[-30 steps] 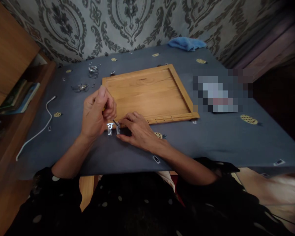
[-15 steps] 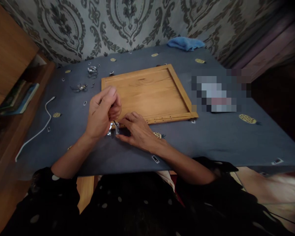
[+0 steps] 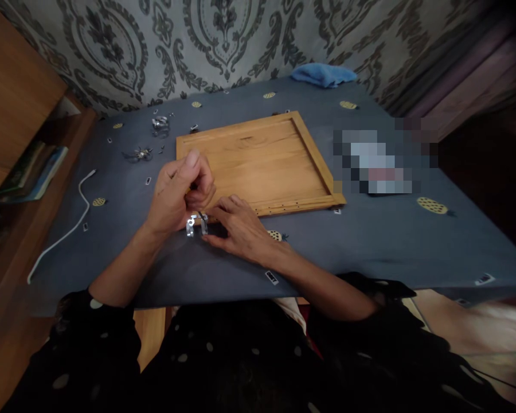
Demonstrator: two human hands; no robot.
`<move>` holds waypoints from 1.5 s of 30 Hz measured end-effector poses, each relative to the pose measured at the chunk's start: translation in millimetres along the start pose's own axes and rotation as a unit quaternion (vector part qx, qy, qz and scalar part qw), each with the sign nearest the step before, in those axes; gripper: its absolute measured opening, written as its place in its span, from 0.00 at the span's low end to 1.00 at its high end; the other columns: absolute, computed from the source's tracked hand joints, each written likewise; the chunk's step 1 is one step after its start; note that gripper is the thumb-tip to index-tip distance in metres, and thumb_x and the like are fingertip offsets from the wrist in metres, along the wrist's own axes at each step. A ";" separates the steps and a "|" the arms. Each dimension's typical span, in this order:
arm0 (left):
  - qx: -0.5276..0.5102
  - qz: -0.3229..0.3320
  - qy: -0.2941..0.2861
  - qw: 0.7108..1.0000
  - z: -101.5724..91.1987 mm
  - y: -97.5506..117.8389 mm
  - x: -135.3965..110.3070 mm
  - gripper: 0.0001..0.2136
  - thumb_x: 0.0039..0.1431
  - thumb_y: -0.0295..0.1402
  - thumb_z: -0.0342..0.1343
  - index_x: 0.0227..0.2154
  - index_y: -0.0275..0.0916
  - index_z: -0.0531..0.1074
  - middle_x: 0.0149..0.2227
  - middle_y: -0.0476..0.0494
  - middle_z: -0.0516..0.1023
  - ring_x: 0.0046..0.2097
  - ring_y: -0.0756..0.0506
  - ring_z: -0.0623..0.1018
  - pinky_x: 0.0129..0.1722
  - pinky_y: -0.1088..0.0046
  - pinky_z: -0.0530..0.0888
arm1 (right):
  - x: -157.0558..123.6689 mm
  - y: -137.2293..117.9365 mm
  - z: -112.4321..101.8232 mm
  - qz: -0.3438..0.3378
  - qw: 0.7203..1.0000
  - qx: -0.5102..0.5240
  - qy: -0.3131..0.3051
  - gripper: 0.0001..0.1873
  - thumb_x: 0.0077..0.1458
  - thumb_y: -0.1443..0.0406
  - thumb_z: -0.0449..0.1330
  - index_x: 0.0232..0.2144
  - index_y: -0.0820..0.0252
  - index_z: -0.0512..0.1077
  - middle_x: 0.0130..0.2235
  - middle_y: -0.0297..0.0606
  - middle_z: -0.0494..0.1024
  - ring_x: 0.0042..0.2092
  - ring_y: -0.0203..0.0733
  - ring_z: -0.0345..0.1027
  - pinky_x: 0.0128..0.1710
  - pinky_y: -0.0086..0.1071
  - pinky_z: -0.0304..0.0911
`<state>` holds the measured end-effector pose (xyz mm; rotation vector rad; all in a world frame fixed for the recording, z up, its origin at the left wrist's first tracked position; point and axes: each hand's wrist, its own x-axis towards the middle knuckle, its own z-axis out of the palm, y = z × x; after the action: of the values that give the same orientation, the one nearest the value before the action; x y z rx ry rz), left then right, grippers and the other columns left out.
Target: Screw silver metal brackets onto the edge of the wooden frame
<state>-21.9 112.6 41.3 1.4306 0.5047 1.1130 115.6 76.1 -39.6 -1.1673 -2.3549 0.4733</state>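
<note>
My left hand (image 3: 176,195) is curled round a thin dark tool, a small screwdriver by its look, whose tip points down at a small shiny metal bracket (image 3: 196,224). The bracket stands on the grey cloth at the near left corner of a wooden tray-like board (image 3: 258,163). My right hand (image 3: 241,229) lies low on the cloth just right of the bracket, its fingertips pressed against it and holding it steady.
Small metal parts (image 3: 160,126) and more hardware (image 3: 141,153) lie on the cloth at the far left. A white cable (image 3: 75,221) curves near the left edge. A blue cloth (image 3: 324,74) lies by the wall. A wooden shelf (image 3: 30,172) with books stands at left.
My left hand has shifted a little to the right and turned over the bracket with the tool. My right hand and the bracket have stayed in place.
</note>
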 end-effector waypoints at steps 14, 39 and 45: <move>-0.001 -0.043 -0.010 0.999 -2.6 2.9 -3.6 0.28 0.64 0.52 0.59 0.16 0.36 0.63 0.14 0.58 0.48 0.15 0.57 0.50 0.15 0.81 0.50 | -0.3 -0.3 -0.3 -0.002 1.000 -0.003 0.000 0.20 0.60 0.55 0.65 0.47 0.64 0.75 0.46 0.47 0.73 0.47 0.50 0.61 0.47 0.41 0.58; 0.013 -0.047 -0.102 0.994 -12.8 2.0 -5.1 0.27 0.63 0.52 0.59 0.17 0.37 0.64 0.14 0.57 0.49 0.14 0.57 0.50 0.15 0.80 0.50 | 0.2 -1.4 -1.5 0.002 1.000 0.012 -0.006 0.21 0.60 0.57 0.65 0.51 0.64 0.74 0.50 0.48 0.75 0.50 0.53 0.63 0.51 0.44 0.59; -0.052 -0.002 -0.042 0.998 -19.1 3.3 -6.3 0.27 0.66 0.50 0.57 0.17 0.36 0.63 0.14 0.58 0.47 0.14 0.58 0.47 0.14 0.82 0.51 | 0.8 -0.1 1.6 0.004 1.000 -0.007 -0.002 0.21 0.59 0.55 0.66 0.47 0.66 0.75 0.47 0.48 0.75 0.48 0.52 0.62 0.48 0.41 0.58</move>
<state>-41.8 116.5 39.4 1.3797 0.3847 1.0564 114.2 76.6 -40.6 -1.1821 -2.3622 0.4637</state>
